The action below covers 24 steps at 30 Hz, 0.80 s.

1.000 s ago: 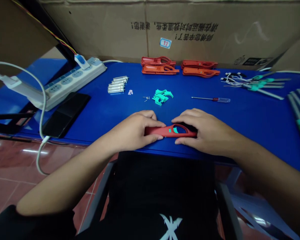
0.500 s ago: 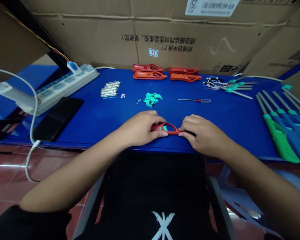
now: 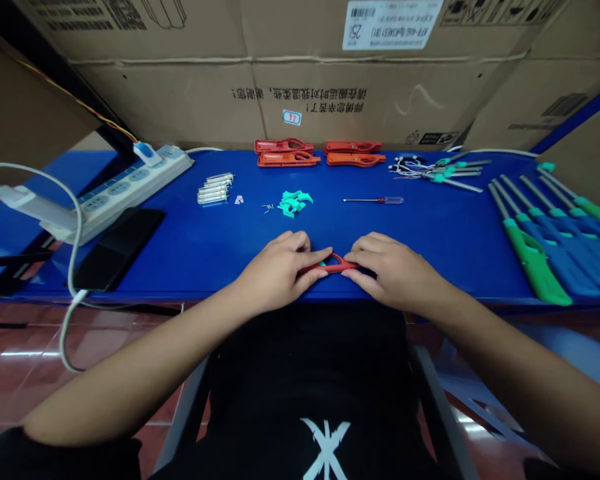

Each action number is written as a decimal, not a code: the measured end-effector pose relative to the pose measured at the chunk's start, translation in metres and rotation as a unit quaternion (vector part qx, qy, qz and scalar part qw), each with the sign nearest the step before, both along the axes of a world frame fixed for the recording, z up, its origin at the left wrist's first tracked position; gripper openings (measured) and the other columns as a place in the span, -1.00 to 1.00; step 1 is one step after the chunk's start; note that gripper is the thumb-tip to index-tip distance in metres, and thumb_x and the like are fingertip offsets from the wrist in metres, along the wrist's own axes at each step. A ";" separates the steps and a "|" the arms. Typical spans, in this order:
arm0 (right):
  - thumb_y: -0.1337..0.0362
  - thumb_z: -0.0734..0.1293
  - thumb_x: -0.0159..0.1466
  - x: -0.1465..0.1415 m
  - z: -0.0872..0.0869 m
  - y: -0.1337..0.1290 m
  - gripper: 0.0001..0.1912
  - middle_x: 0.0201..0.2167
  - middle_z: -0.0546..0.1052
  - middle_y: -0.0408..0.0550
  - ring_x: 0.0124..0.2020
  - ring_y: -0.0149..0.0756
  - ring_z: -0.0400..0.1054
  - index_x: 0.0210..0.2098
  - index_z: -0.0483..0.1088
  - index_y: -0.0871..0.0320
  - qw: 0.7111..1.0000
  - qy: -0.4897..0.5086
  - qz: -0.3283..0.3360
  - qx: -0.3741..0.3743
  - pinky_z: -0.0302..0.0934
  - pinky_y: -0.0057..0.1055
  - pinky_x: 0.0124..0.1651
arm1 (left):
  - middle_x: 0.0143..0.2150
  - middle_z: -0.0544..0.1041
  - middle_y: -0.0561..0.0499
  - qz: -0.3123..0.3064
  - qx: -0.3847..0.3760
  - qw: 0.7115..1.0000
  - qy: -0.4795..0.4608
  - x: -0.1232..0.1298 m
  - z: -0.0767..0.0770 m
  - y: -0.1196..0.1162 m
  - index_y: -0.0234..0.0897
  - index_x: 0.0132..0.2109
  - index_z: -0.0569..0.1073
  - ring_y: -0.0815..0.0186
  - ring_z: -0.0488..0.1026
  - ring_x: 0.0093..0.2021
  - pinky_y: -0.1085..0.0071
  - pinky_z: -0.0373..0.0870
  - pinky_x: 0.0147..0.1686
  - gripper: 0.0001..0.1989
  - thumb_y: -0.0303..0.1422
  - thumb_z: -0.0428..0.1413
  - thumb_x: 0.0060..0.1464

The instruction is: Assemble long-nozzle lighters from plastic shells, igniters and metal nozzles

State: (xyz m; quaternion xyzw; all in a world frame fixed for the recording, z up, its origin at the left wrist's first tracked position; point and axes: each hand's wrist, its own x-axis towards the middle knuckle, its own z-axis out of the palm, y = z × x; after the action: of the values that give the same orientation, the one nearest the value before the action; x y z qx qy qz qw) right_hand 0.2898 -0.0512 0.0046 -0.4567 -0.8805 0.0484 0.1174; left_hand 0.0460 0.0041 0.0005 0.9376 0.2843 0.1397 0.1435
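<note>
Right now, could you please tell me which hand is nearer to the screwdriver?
The right hand, on the near side of the screwdriver; the left hand lies farther off, leftward.

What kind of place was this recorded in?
Probably a small assembly bench: loose teal parts, a screwdriver and orange-red shells are laid out on a blue tabletop.

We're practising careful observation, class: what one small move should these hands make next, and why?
Probably ease the left hand back slightly while the right hand steadies the red casing. Both hands pinch the casing, and the left fingers hide much of it, leaving only a sliver of the teal piece visible; uncovering it should allow a check of how it sits.
</note>
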 end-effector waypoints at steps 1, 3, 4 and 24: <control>0.19 0.21 0.43 -0.002 0.000 -0.004 -0.70 -0.27 0.51 0.09 -0.18 -0.14 0.33 -0.18 0.52 0.24 1.000 -0.009 0.009 0.007 0.25 -0.21 -0.09 | -0.13 0.44 -0.13 -0.003 0.022 1.000 0.008 -0.002 -0.001 -0.007 -0.22 0.27 0.42 0.19 0.36 -0.15 0.21 0.36 -0.09 -0.56 -0.18 -0.02 0.35; 0.21 0.18 0.44 -0.007 -0.001 -0.013 -0.67 -0.30 0.50 0.08 -0.22 -0.14 0.31 -0.19 0.52 0.25 0.999 -0.030 0.022 0.028 0.23 -0.21 -0.13 | -0.12 0.46 -0.15 -0.008 0.074 0.997 0.036 -0.007 -0.003 -0.022 -0.27 0.29 0.40 0.17 0.36 -0.17 0.21 0.37 -0.15 -0.50 -0.12 -0.03 0.35; 0.23 0.16 0.45 -0.010 -0.001 -0.019 -0.67 -0.30 0.49 0.08 -0.23 -0.13 0.31 -0.17 0.52 0.25 0.998 -0.041 0.025 0.040 0.23 -0.20 -0.14 | -0.12 0.47 -0.17 -0.009 0.103 0.993 0.055 -0.009 -0.004 -0.029 -0.31 0.29 0.39 0.15 0.36 -0.18 0.21 0.38 -0.18 -0.46 -0.09 0.00 0.33; 0.36 0.24 0.37 -0.017 0.008 -0.014 -0.77 -0.38 0.53 0.08 -0.33 -0.15 0.37 -0.15 0.52 0.35 0.979 0.010 0.056 0.193 0.28 -0.21 -0.21 | -0.25 0.61 -0.04 0.014 0.216 0.974 0.065 -0.005 0.027 -0.031 -0.32 -0.05 0.56 0.22 0.54 -0.31 0.32 0.37 -0.37 -0.72 -0.27 0.02 0.33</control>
State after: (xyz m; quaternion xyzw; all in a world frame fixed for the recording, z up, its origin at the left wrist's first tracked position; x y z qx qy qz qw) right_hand 0.2727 -0.0656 0.0129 -0.3745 -0.8964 -0.1116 0.2093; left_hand 0.0408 -0.0267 0.0274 0.9493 0.2695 0.1384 -0.0835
